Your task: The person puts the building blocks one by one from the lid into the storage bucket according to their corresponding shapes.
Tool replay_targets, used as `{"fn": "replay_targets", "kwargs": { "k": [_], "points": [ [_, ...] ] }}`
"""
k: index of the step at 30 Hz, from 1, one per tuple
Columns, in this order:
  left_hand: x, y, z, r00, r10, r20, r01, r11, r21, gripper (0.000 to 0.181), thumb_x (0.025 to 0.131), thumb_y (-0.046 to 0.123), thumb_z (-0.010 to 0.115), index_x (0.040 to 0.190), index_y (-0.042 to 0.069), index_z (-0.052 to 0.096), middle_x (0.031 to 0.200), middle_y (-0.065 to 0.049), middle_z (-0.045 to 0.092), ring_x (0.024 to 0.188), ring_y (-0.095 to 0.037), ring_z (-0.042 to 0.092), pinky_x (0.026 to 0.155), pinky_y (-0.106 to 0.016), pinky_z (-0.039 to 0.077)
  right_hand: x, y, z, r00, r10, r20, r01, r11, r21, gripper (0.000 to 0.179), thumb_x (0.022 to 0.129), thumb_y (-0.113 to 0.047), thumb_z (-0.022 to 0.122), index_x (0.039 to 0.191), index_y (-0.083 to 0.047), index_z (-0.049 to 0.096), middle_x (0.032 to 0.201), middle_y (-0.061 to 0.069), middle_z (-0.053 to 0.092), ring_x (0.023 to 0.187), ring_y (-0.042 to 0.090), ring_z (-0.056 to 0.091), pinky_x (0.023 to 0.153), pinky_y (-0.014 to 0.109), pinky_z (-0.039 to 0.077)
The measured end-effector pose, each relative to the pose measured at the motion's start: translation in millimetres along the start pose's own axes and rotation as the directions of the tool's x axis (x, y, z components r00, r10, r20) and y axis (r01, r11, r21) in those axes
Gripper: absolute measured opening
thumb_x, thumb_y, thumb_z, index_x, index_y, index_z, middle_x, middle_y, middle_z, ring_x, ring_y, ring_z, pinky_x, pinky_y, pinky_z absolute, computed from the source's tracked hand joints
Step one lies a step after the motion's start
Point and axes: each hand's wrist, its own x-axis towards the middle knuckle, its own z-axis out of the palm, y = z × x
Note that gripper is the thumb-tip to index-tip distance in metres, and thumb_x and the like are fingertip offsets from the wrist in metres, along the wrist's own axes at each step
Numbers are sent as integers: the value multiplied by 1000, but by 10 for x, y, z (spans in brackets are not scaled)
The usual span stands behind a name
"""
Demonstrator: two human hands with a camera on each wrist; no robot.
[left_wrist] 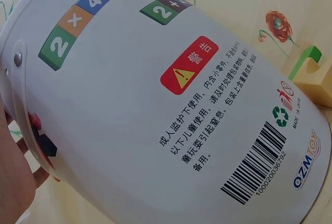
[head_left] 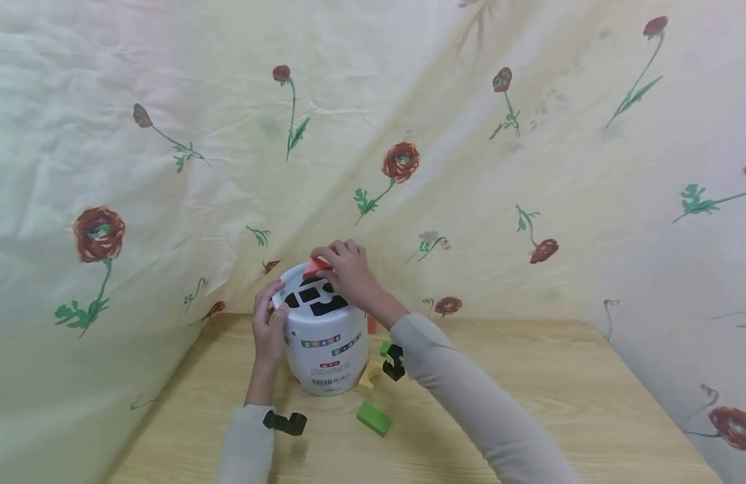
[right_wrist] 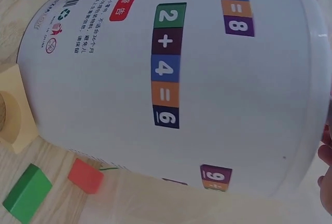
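Observation:
A white toy bucket (head_left: 327,343) with printed sums stands upright, its lid (head_left: 294,296) cut with several dark shaped holes. My left hand (head_left: 269,326) grips the bucket's left side near the rim; in the left wrist view, the fingers of that hand (left_wrist: 18,182) show beside the bucket's handle (left_wrist: 26,115). Over the far part of the lid, my right hand (head_left: 351,272) pinches a red block (head_left: 315,267), seemingly triangular and partly covered by the fingers. Only a few fingertips of the right hand (right_wrist: 326,167) appear at the edge of the right wrist view.
Right of the bucket lie a yellow block with a curved cutout (head_left: 369,375), a green rectangular block (head_left: 374,419), another green block (right_wrist: 27,193) and a red block (right_wrist: 85,176). The wooden table (head_left: 530,403) backs onto a flowered cloth (head_left: 324,202).

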Motion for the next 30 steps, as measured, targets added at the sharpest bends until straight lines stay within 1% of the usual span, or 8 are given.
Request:
{"fn": "replay_targets", "kwargs": {
  "k": [4, 6, 8, 12, 14, 20, 22, 30],
  "points": [
    [-11, 8, 11, 1000, -4, 2, 4, 1000, 1, 47, 98, 22, 47, 145, 18, 54, 157, 2, 39, 136, -20, 41, 97, -19, 46, 8, 3, 48, 999, 30, 36, -29, 1000, -9, 35, 99, -27, 66, 133, -21, 62, 116, 6, 62, 107, 23, 47, 97, 41, 39],
    [-18, 2, 16, 1000, -8, 2, 8, 1000, -4, 47, 98, 22, 47, 145, 18, 54, 157, 3, 40, 136, -20, 41, 95, -17, 47, 9, 6, 72, 998, 43, 55, -43, 999, -8, 35, 99, -28, 65, 134, -22, 61, 118, 6, 61, 108, 24, 47, 97, 42, 38],
    [-29, 0, 21, 1000, -12, 1, 12, 1000, -7, 48, 98, 21, 47, 145, 18, 54, 158, 2, 39, 137, -21, 41, 98, -22, 47, 12, 10, 93, 997, 50, 65, -50, 999, 2, 35, 100, -28, 64, 134, -21, 61, 119, 7, 61, 109, 24, 47, 98, 42, 38],
    [-48, 4, 30, 1000, -23, 4, 23, 1000, -5, 49, 98, 21, 46, 147, 17, 52, 160, -1, 37, 139, -23, 39, 106, -38, 46, 15, 15, 120, 996, 54, 66, -55, 999, 0, 36, 100, -28, 64, 135, -21, 62, 119, 7, 61, 110, 24, 46, 98, 42, 38],
    [-52, 3, 32, 1000, -25, 1, 25, 1000, -5, 49, 98, 21, 46, 147, 16, 52, 160, -1, 37, 139, -23, 39, 106, -41, 46, 13, 16, 126, 997, 52, 64, -52, 999, -5, 36, 99, -28, 65, 134, -21, 62, 119, 7, 61, 109, 24, 46, 98, 42, 38],
    [-41, 5, 33, 1000, -21, -7, 21, 1000, 1, 48, 98, 22, 47, 145, 18, 53, 158, 1, 39, 138, -22, 41, 96, -20, 48, 9, 23, 132, 997, 44, 60, -43, 999, -11, 33, 99, -25, 65, 132, -22, 62, 120, 8, 61, 109, 25, 47, 98, 43, 38],
    [-38, 11, 32, 1000, -20, -6, 20, 1000, 0, 48, 97, 22, 47, 145, 18, 54, 158, 2, 39, 138, -22, 42, 93, -16, 48, 9, 22, 132, 997, 48, 66, -48, 999, -7, 33, 99, -24, 65, 132, -22, 62, 121, 8, 61, 110, 26, 47, 99, 44, 38],
    [-20, 13, 11, 1000, -12, -7, 12, 1000, 6, 49, 97, 23, 47, 145, 17, 53, 158, 2, 38, 139, -23, 40, 91, -9, 46, 24, 7, 142, 994, 57, 95, -56, 998, -6, 34, 100, -26, 64, 134, -23, 61, 122, 8, 60, 111, 26, 46, 98, 43, 39]
  ]
}}
